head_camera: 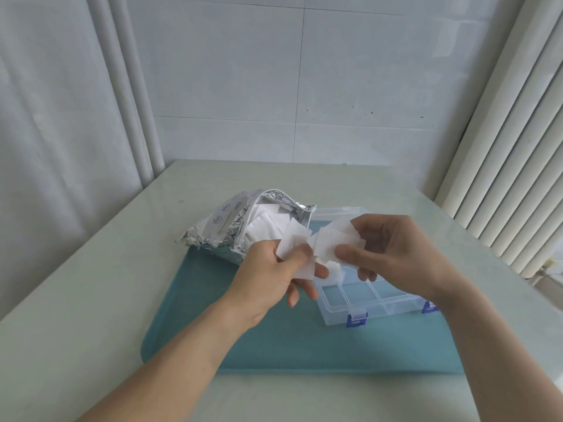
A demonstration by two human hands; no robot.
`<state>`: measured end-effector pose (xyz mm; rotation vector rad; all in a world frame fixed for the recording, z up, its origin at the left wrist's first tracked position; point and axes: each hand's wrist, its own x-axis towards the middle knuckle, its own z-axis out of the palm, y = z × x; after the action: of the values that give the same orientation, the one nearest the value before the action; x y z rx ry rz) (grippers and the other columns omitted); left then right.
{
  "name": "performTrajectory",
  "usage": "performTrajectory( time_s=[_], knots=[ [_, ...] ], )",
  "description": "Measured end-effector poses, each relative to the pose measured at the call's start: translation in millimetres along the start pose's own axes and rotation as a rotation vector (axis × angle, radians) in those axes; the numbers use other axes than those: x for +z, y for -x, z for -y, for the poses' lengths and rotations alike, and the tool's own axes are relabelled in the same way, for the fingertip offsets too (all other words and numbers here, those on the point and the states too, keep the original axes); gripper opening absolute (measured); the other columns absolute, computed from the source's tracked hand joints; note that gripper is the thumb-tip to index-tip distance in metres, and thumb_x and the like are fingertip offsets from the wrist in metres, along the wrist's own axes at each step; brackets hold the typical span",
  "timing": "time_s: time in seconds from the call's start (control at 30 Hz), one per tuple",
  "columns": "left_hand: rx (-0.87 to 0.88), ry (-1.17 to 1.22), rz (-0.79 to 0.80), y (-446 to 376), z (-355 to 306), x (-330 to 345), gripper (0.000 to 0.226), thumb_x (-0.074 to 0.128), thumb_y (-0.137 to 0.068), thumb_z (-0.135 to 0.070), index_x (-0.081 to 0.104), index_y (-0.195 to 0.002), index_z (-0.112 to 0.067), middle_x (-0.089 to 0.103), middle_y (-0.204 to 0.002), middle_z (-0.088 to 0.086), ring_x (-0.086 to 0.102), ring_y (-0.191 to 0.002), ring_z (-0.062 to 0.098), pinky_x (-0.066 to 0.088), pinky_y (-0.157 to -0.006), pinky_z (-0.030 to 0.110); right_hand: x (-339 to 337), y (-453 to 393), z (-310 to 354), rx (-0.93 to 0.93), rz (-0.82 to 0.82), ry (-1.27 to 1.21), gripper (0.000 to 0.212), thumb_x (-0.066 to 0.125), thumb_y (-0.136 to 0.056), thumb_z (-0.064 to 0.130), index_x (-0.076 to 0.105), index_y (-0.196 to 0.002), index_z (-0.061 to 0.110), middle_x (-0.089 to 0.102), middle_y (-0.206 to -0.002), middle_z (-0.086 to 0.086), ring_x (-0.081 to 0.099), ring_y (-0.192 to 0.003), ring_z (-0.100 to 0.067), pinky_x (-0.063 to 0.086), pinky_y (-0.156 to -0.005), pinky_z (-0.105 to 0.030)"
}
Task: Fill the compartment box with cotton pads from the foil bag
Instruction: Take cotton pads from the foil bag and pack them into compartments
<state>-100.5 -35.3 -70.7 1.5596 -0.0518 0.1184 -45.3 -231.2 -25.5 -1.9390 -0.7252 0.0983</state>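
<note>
Holding a bunch of white cotton pads (297, 254), the left hand (271, 275) pinches them between thumb and curled fingers just above the near-left corner of the clear compartment box (374, 295). The right hand (393, 251) pinches another few pads (333, 239) over the box. Both bunches touch. An open foil bag (240, 226), with more pads inside, lies left of the box on the teal mat (289, 345) on the pale worktop (91, 300).
</note>
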Motion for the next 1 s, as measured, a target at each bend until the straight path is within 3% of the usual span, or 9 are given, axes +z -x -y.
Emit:
performTrajectory(
  time_s=[0.1, 0.2, 0.3, 0.43, 0.6, 0.67, 0.8, 0.9, 1.0],
  knots=[
    [0.026, 0.017, 0.082, 0, 0, 0, 0.022, 0.055, -0.101, -0.014, 0.064, -0.098, 0.006, 0.075, -0.085, 0.013, 0.063, -0.053, 0.023, 0.038, -0.041, 0.025, 8, -2, -3, 0.028, 0.075, 0.056, 0.010, 0.074, -0.089, 0.013, 0.075, -0.099, 0.012, 0.072, -0.078, -0.009, 0.058, -0.054, -0.017, 0.049, -0.053, -0.030],
    [0.046, 0.017, 0.123, 2, -2, 0, 0.027, 0.065, -0.090, -0.027, 0.066, -0.096, -0.001, 0.071, -0.082, 0.010, 0.061, -0.054, 0.023, 0.040, -0.043, 0.025, 9, -2, -3, 0.114, 0.092, -0.125, 0.010, 0.070, -0.091, 0.008, 0.076, -0.097, 0.004, 0.066, -0.072, -0.008, 0.055, -0.057, -0.018, 0.047, -0.054, -0.028],
    [0.025, -0.013, 0.076, 2, -3, -3, 0.018, 0.066, -0.096, -0.019, 0.066, -0.085, -0.005, 0.067, -0.076, 0.011, 0.053, -0.049, 0.025, 0.031, -0.040, 0.023, 8, -2, -2, 0.237, 0.162, -0.310, 0.017, 0.069, -0.088, 0.014, 0.076, -0.097, 0.001, 0.059, -0.075, -0.007, 0.049, -0.059, -0.018, 0.044, -0.056, -0.025],
    [-0.034, -0.048, -0.052, 3, -7, -3, 0.031, 0.069, -0.090, -0.014, 0.056, -0.062, -0.013, 0.054, -0.062, 0.012, 0.038, -0.041, 0.020, 0.027, -0.045, 0.021, 13, 0, 2, 0.255, 0.236, -0.390, 0.014, 0.067, -0.086, 0.016, 0.078, -0.081, 0.009, 0.059, -0.072, -0.004, 0.048, -0.060, -0.017, 0.043, -0.056, -0.025],
    [-0.021, -0.054, -0.059, 5, -11, -2, 0.038, 0.063, -0.094, -0.011, 0.049, -0.060, -0.017, 0.039, -0.049, -0.002, 0.028, -0.038, 0.013, 0.025, -0.041, 0.018, 4, -3, 1, 0.188, 0.037, -0.479, 0.013, 0.073, -0.073, 0.021, 0.078, -0.079, 0.010, 0.065, -0.073, -0.008, 0.050, -0.054, -0.017, 0.044, -0.052, -0.024],
    [-0.027, -0.118, -0.026, 5, -11, -2, 0.032, 0.062, -0.095, -0.012, 0.052, -0.065, -0.017, 0.036, -0.048, -0.008, 0.027, -0.039, 0.011, 0.025, -0.041, 0.017, -7, -2, 0, 0.141, 0.034, -0.508, 0.019, 0.074, -0.073, 0.025, 0.076, -0.083, 0.008, 0.062, -0.073, -0.010, 0.048, -0.055, -0.018, 0.044, -0.051, -0.024],
    [-0.042, -0.248, 0.046, 6, -10, -4, 0.032, 0.064, -0.094, -0.015, 0.054, -0.064, -0.021, 0.038, -0.048, -0.012, 0.031, -0.040, 0.009, 0.027, -0.044, 0.019, -19, 6, 3, 0.078, 0.257, -0.239, 0.035, 0.068, -0.090, 0.042, 0.071, -0.082, 0.008, 0.053, -0.067, -0.007, 0.045, -0.058, -0.022, 0.044, -0.057, -0.027],
    [-0.053, -0.283, 0.132, 8, -12, -4, 0.038, 0.064, -0.094, -0.012, 0.056, -0.060, -0.027, 0.040, -0.047, -0.015, 0.033, -0.039, 0.006, 0.029, -0.043, 0.015, -14, 7, 4, 0.139, 0.296, 0.105, 0.028, 0.070, -0.086, 0.043, 0.076, -0.074, 0.018, 0.056, -0.061, 0.000, 0.045, -0.058, -0.020, 0.039, -0.061, -0.035],
    [-0.010, -0.311, 0.163, 10, -15, -3, 0.038, 0.062, -0.094, -0.008, 0.059, -0.063, -0.027, 0.045, -0.046, -0.018, 0.037, -0.039, 0.001, 0.031, -0.044, 0.011, -11, 8, 8, 0.242, 0.313, 0.252, 0.030, 0.077, -0.084, 0.036, 0.071, -0.058, 0.023, 0.059, -0.056, 0.003, 0.043, -0.055, -0.017, 0.036, -0.059, -0.030]
  ],
)
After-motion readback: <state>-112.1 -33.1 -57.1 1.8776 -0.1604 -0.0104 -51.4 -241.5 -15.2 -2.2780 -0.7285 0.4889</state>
